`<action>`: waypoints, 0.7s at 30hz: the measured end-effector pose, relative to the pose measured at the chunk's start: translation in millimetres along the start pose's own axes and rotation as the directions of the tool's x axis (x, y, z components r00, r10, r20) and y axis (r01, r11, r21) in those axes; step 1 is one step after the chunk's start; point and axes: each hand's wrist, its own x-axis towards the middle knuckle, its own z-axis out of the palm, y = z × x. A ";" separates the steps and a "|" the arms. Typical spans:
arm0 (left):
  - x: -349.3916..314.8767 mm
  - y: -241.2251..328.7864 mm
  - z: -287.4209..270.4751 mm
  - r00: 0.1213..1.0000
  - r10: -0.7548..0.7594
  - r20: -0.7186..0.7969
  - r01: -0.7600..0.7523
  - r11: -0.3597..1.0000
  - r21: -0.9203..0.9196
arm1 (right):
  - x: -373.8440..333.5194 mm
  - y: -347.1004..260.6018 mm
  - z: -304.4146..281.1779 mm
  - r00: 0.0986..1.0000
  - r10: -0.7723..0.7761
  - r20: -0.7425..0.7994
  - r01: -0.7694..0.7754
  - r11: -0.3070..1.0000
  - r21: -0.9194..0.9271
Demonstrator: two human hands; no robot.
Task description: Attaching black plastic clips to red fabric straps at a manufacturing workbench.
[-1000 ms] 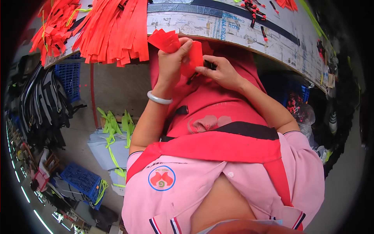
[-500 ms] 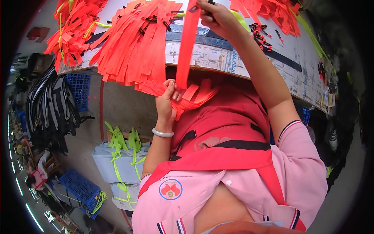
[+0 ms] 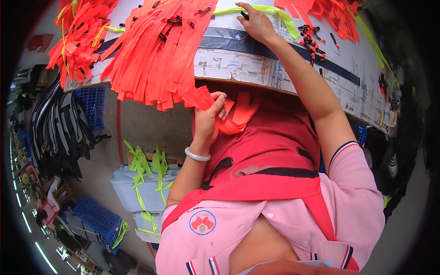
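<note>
The upper frame edge cut off the tabletop [image 3: 233, 65] and the large orange strip pile [image 3: 149, 68] on its left side. In front of the tabletop, the left grip [image 3: 210, 120] hid part of the strip bundle [image 3: 242, 114]. Over the tabletop, the right grip [image 3: 259, 25] partly concealed a black piece [image 3: 244, 15], too small to identify.

Blazes orange-red along the strips [image 3: 146, 68], dotted black at the clips [image 3: 175, 20]! Flashes neon yellow-green down the ribbon [image 3: 288, 20], runs mottled white, dark-banded, across the desk [image 3: 233, 65], glows deep red on the apron [image 3: 275, 137], pink with striped edges on the shirt [image 3: 293, 220].
</note>
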 end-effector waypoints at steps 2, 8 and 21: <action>5.2 -5.4 16.3 0.998 -0.032 0.048 0.031 0.999 0.023 | 33.2 55.8 -2.1 0.993 0.014 -0.117 -0.042 0.970 -0.240; -2.0 -16.4 13.1 0.998 -0.054 0.044 0.053 0.998 0.033 | -15.8 38.3 -14.9 0.969 -0.131 0.211 0.167 0.972 -0.165; -8.8 -22.6 13.6 0.993 -0.089 0.077 0.083 0.993 0.080 | -34.4 92.5 -123.2 0.959 0.059 0.278 0.132 0.774 -0.619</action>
